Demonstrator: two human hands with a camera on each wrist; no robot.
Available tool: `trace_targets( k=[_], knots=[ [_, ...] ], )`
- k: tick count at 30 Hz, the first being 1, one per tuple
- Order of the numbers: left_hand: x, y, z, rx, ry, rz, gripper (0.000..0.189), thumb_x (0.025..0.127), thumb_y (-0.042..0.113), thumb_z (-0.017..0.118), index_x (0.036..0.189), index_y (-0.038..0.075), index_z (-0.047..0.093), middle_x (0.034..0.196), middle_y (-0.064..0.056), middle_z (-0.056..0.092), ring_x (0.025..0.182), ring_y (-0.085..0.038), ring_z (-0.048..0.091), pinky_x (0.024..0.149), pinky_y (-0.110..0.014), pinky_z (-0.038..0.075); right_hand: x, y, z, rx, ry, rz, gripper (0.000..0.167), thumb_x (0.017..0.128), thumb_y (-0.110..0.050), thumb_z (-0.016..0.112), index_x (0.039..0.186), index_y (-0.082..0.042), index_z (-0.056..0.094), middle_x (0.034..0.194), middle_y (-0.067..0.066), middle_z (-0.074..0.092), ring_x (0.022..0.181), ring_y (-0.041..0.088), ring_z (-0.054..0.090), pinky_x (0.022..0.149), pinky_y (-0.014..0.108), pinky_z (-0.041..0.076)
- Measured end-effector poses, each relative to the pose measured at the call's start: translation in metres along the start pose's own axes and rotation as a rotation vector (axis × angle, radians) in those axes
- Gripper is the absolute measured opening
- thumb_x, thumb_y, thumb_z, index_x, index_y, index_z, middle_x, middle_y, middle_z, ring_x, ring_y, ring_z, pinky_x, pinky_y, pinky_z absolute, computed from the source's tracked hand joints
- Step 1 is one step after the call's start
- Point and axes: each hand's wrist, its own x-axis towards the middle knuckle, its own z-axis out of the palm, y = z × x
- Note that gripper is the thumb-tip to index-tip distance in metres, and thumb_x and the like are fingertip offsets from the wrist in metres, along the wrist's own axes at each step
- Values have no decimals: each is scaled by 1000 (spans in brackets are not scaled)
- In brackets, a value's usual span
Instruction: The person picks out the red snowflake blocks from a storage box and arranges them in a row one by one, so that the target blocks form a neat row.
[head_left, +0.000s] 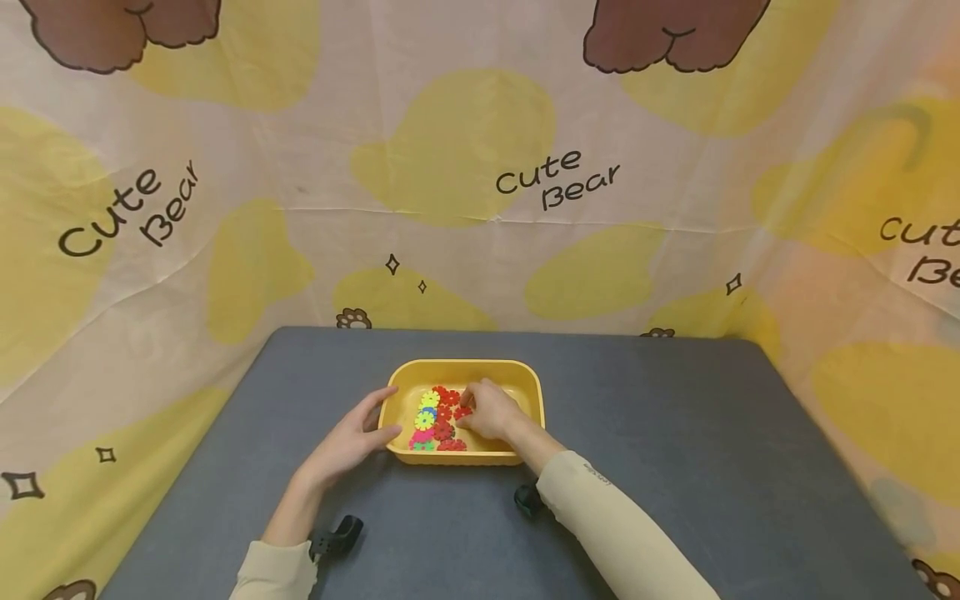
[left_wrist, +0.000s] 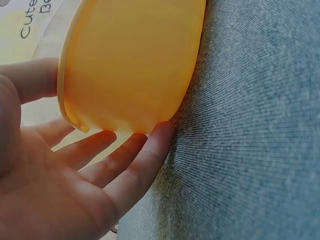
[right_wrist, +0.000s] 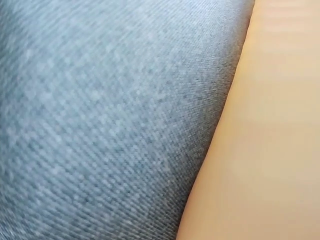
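Observation:
A yellow plastic tub stands on the table, and flower-shaped plastic discs lie in its left half. Red discs form one column beside another of yellow discs, a blue disc, pink discs and green ones. My left hand holds the tub's left end, thumb at the rim and fingers against the outer wall. Inside the tub, my right hand pinches a red disc, partly hidden by the fingers. The right wrist view shows neither that hand nor the discs.
The tub sits on a dark grey fabric-covered table. A printed cloth hangs behind and along both sides. The black wrist camera mounts sit below the forearms, close to the tabletop.

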Motion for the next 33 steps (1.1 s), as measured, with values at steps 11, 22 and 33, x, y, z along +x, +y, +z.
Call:
trace_targets(
  k=[11, 22, 33],
  knots=[
    [0, 1, -1, 28, 4, -1, 71, 99, 22, 68, 158, 12, 30, 165, -19, 20, 147, -41, 33, 107, -55, 42, 0, 0, -1, 41, -1, 0, 27, 85, -17, 84, 100, -10, 62, 88, 2, 57, 81, 17, 55, 75, 33, 47],
    [-2, 1, 0, 55, 4, -16, 73, 99, 25, 68, 159, 12, 29, 165, -20, 20, 147, -43, 31, 110, -60, 36, -3, -2, 0, 44, 0, -40, 25, 83, -11, 83, 102, -10, 66, 83, -1, 60, 76, 16, 56, 72, 31, 47],
    [-1, 2, 0, 55, 8, -13, 72, 99, 23, 68, 159, 12, 29, 166, -20, 19, 148, -41, 31, 110, -57, 37, -13, -6, -6, 218, 22, -75, 25, 83, -3, 80, 106, -3, 72, 87, 3, 63, 79, 17, 55, 70, 29, 49]
  ],
)
